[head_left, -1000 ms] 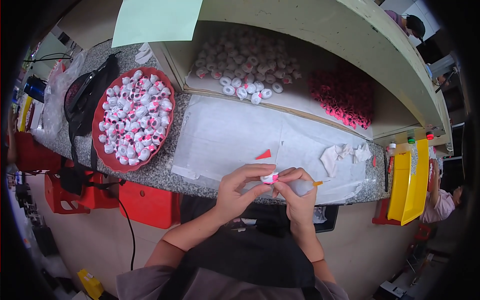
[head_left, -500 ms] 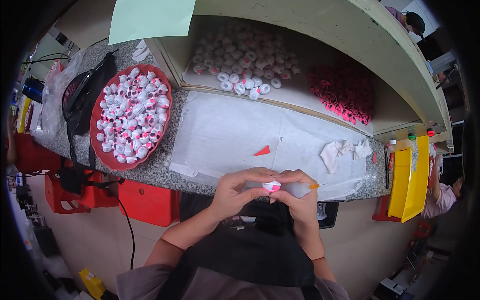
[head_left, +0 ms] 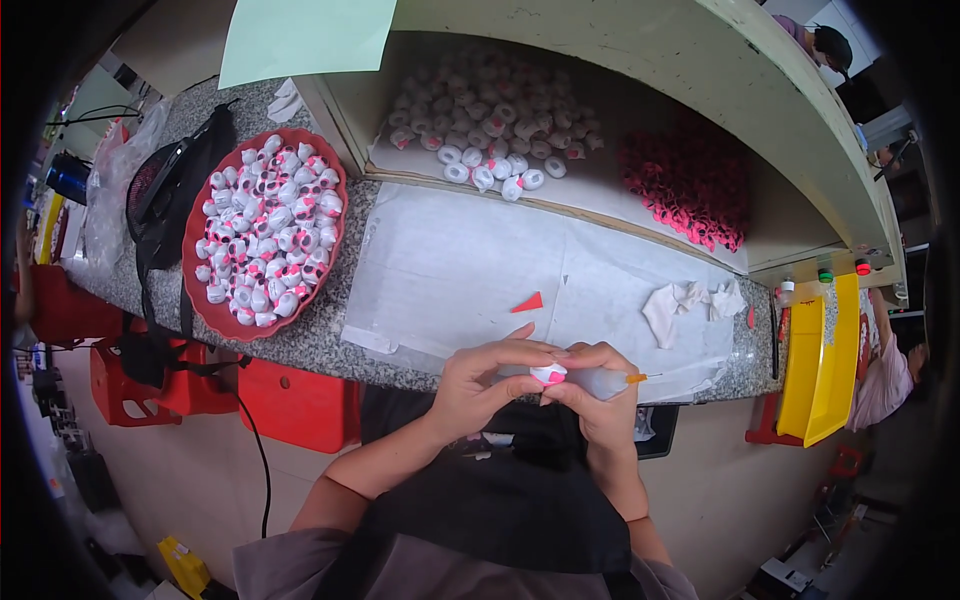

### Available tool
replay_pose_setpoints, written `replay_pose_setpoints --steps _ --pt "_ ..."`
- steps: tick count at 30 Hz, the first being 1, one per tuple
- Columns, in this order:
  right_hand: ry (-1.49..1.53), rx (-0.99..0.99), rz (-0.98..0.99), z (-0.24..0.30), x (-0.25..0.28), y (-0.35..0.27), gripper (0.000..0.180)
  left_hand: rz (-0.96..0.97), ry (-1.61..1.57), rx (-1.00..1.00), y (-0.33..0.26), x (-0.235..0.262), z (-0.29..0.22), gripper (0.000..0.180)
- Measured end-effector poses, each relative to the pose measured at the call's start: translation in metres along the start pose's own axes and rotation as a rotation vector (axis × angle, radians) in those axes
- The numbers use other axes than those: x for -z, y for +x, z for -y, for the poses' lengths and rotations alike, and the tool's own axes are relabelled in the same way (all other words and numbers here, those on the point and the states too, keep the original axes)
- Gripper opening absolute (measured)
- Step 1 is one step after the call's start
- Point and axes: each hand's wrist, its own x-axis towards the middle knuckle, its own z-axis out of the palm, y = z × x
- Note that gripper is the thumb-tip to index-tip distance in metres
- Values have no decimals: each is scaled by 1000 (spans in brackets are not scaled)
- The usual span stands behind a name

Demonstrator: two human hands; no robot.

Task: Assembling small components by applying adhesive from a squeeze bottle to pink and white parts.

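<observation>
Between my two hands, just over the table's near edge, is a small round white piece with a pink patch (head_left: 548, 374). My left hand (head_left: 474, 388) is closed, pinching it from the left, with one finger raised clear. From the other side, the thumb and fingertips of my right hand (head_left: 606, 418) press on the same piece. My right hand is also wrapped around a translucent squeeze bottle (head_left: 602, 383) with an orange-based needle tip pointing right. A red cone-shaped cap (head_left: 527, 303) lies on the white sheet (head_left: 450, 265) beyond my hands.
A red scalloped bowl (head_left: 190, 258) full of similar white-and-pink pieces stands at left. Under the shelf (head_left: 600, 205) lie a pile of white pieces (head_left: 490, 130) and a heap of pink parts (head_left: 690, 190). Crumpled white cloth (head_left: 661, 312) and a yellow bin (head_left: 826, 370) are at right.
One finger of my left hand has lifted away from the piece. The piece stays pinched between both hands, and the bottle remains in my right hand.
</observation>
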Motion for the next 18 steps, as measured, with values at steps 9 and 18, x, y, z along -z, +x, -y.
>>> replay_pose_setpoints --steps 9,18 --pt "-44 -68 -59 6 -3 -2 21 -32 31 -14 -3 -3 1 25" --pt "10 -108 -62 -1 -2 1 24 -63 12 5 -6 -3 0 26"
